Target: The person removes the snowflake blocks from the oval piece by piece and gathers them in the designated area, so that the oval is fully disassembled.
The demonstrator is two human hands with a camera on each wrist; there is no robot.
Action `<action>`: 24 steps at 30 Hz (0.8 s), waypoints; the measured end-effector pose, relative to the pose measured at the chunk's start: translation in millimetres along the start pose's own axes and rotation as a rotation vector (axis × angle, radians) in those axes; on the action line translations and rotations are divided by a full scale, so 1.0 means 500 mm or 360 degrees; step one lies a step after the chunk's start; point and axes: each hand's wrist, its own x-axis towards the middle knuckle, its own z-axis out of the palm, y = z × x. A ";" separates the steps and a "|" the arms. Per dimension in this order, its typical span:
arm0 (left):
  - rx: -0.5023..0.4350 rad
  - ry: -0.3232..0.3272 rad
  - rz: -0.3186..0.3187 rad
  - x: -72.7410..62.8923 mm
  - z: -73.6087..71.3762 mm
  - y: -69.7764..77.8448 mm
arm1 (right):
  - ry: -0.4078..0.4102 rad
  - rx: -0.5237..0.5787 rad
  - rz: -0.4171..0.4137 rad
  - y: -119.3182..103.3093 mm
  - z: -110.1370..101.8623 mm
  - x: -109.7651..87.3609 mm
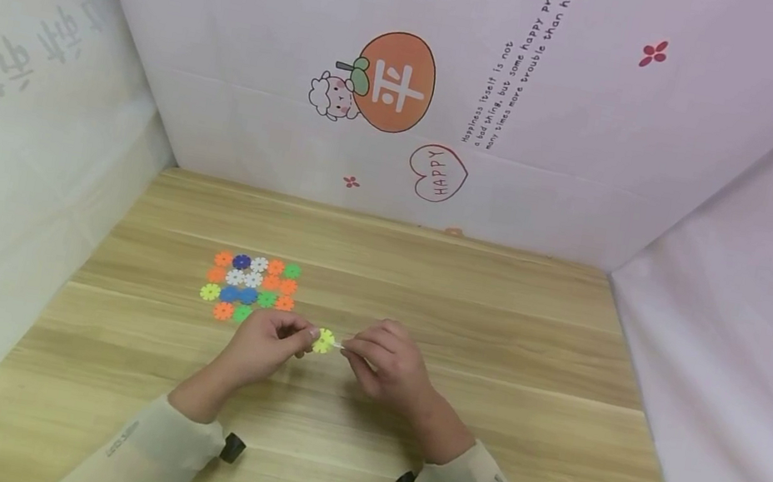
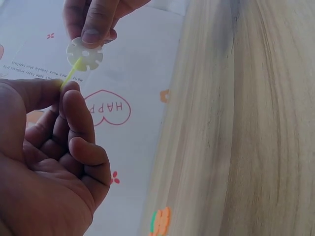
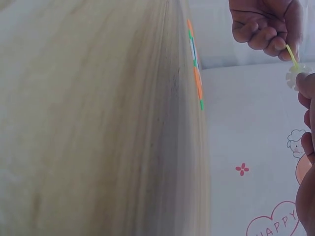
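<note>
My left hand (image 1: pixel 270 345) pinches a yellow snowflake disc (image 1: pixel 323 341) between thumb and forefinger. A white snowflake disc (image 2: pixel 84 54) is pinched by my right hand (image 1: pixel 388 361), its notched rim meeting the yellow one. In the left wrist view the yellow disc (image 2: pixel 72 72) shows edge-on, crossing the white disc at an angle. The right wrist view also has the white disc (image 3: pixel 293 77) and yellow disc (image 3: pixel 292 55) joined between the two hands. Both hands are held over the wooden table.
Rows of flat snowflake discs in orange, white, blue, green and yellow lie on the table (image 1: pixel 467 304), left of and behind the hands; an orange disc (image 1: pixel 223 310) is in the front row. Printed white cloth (image 1: pixel 549 174) walls the back and both sides.
</note>
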 end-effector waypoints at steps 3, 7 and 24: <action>0.0014 0.0016 -0.0028 -0.001 -0.005 -0.002 | -0.0014 -0.0007 0.0015 0.001 0.000 -0.003; 0.0068 0.0099 -0.0110 -0.007 -0.034 -0.018 | 0.0003 -0.0006 0.0074 0.006 -0.003 -0.011; 0.0196 0.0321 -0.0314 -0.056 -0.148 -0.078 | -0.0044 0.0067 0.0162 0.015 0.016 -0.003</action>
